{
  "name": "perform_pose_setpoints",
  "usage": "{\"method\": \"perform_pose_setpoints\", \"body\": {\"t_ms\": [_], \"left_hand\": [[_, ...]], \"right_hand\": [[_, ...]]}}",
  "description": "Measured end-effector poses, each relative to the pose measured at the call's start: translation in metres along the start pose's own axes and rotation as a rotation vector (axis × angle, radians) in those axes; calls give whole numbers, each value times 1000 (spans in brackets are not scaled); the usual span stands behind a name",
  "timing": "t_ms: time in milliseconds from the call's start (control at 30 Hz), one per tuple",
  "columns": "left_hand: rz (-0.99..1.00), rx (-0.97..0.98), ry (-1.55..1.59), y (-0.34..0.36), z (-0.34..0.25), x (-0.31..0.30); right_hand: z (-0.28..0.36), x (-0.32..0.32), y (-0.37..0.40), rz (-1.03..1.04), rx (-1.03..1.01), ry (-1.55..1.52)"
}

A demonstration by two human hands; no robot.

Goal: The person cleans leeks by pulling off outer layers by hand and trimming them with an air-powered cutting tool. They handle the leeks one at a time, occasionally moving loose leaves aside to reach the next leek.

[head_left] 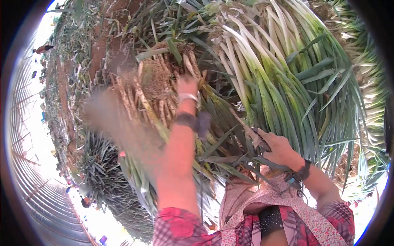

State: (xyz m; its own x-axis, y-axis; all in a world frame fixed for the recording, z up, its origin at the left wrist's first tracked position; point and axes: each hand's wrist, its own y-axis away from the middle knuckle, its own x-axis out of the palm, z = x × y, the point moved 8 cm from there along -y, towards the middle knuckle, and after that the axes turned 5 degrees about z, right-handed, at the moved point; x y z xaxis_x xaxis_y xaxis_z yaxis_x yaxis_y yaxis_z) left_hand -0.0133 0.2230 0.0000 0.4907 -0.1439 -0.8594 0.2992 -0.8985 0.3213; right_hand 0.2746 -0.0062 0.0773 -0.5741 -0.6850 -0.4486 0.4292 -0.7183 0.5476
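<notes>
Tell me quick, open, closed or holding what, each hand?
Left hand: among the brownish stalks; too blurred to tell whether open or closed.
Right hand: closed on a dark object, too unclear to name.

A covered produce-sorting area, with heaped green onions (271, 74) under corrugated roofing (30, 172).

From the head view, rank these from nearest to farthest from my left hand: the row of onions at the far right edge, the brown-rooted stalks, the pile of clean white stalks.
Nearest to the left hand:
1. Brown-rooted stalks, right at the hand
2. White stalks, to its right
3. Onion row, at the far right edge
</notes>
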Motion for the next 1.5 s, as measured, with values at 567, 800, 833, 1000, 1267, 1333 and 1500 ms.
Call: {"method": "perform_pose_setpoints", "body": {"t_ms": [567,800,833,1000,1267,1333,1500], "left_hand": [[-27,-174,-115,113,55,150],[-47,-343,-122,86,58,155],[29,-411,-136,81,65,157],[-18,-447,-37,81,69,147],[-4,-437,446,123,77,129],[99,-477,430,136,78,133],[29,-403,409,167,87,136]], "right_hand": [[-2,22,-135,196,-90,477],[15,12,-180,88,-144,484],[17,12,-187,84,-147,492],[34,17,-221,1,-166,498],[56,2,-256,-83,-100,538],[56,-2,-254,-66,-63,518],[61,8,-228,14,-50,459]]}}
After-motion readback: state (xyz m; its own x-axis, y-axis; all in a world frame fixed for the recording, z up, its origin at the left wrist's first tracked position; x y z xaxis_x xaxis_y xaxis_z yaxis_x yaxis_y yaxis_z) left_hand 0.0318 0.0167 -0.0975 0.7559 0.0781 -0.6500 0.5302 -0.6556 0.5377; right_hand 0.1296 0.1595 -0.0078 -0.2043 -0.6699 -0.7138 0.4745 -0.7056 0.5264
